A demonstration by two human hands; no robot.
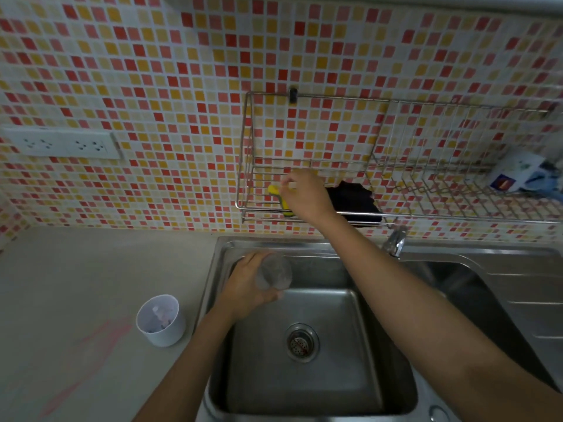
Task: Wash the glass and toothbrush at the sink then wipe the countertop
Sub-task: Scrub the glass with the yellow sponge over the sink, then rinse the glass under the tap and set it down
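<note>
Holding glass (273,275), right hand (306,194) reaching sponge (275,191)

The glass (273,275) is clear and colourless, tilted on its side with its mouth facing up and right. It is gripped by the left hand (246,289) above the left rear part of the steel sink (304,354). The countertop (76,284) is pale grey, with reddish streaks near its front-left area.

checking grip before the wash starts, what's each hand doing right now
Left hand: closed around the glass over the sink.
Right hand: at the yellow sponge in the wire rack; grip unclear.
</note>
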